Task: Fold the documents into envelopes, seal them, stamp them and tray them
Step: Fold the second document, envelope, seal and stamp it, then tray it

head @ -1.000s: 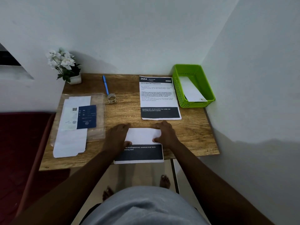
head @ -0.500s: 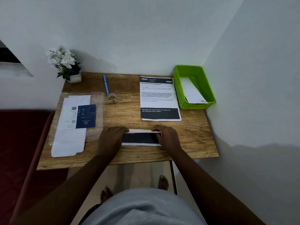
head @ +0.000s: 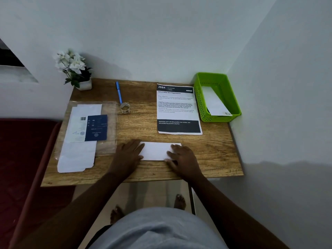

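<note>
Fingers [head: 139, 147] of the left hand [head: 128, 155] lie straight and spread, pressed flat on the left end of the folded document [head: 156, 150], while the right hand [head: 182, 159] presses its right end, fingers slightly bent and splayed over the paper's lower right corner. That folded sheet shows as a plain white strip lying flat on the wooden counter [head: 215, 151], at lower centre of the frame, close to the near edge. Just above it, apart from it, lies an unfolded printed document [head: 177, 109] with a dark band across its top and another across its bottom. To the upper right of the frame a green tray [head: 235, 105] stands in the corner against the walls, just beside that printed sheet, and a white envelope [head: 215, 103] leans tilted inside it. Left of the hands, a clear plastic sleeve [head: 109, 123] lies flat with white envelopes [head: 77, 155] in it, their lower end sticking out toward the near edge, and a dark blue card [head: 96, 127] on top. Above the sleeve's right corner sits a small roll of clear tape [head: 125, 107], touching the tip of a blue pen [head: 118, 92] that points up the frame. White flowers in a small white pot [head: 84, 84] stand at the upper left corner of the counter, by the wall. Bare feet [head: 179, 202] show on the floor below the counter's edge.
</note>
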